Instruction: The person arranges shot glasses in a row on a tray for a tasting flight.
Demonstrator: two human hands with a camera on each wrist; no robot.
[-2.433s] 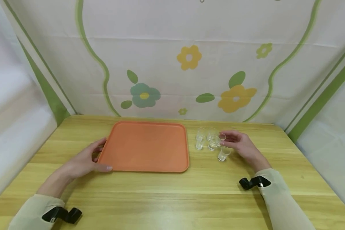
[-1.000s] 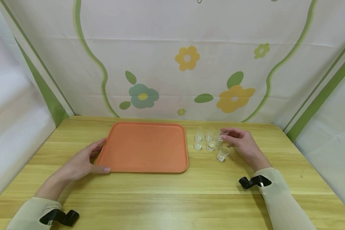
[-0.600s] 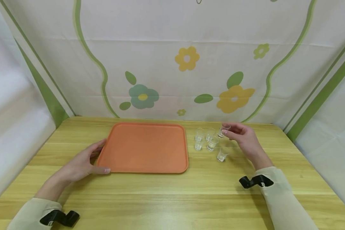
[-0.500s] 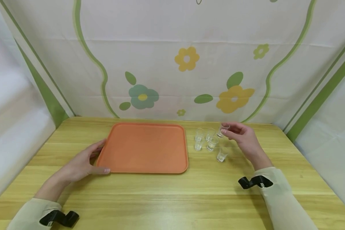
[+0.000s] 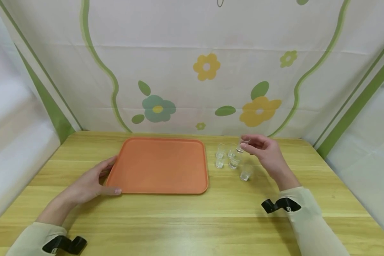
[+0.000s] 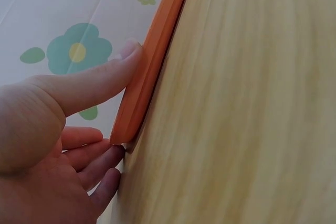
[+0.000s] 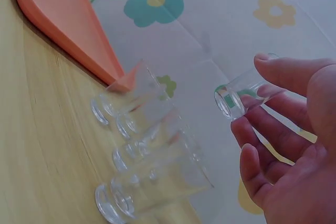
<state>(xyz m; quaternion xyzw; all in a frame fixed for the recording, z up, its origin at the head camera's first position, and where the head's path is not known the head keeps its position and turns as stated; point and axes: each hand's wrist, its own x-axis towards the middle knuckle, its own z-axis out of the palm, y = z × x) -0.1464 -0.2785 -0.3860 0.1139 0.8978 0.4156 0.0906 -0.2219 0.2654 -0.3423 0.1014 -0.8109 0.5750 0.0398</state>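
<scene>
My right hand [image 5: 268, 156] holds a small clear shot glass [image 7: 241, 95] between thumb and fingers, raised above the table. Below and beside it, several similar shot glasses stand upright on the wood; the nearest glass [image 5: 245, 173] is slightly apart from the group. An orange rectangular tray [image 5: 160, 167] lies flat to the left of the glasses, with nothing on it. My left hand [image 5: 86, 183] rests at the tray's near left corner. Its straight thumb [image 6: 105, 80] touches the front rim, and its relaxed fingers are at the left side.
The wooden table [image 5: 179, 220] extends in front of the tray and glasses. A white cloth backdrop [image 5: 166, 67] with flowers rises at the far edge, and pale cloth hangs at both sides. A black camera mount [image 5: 281, 205] is on the right wrist.
My right hand lifted a shot glass from the back right of the group, and is now moving it slightly left. My left hand stays at the tray corner.
</scene>
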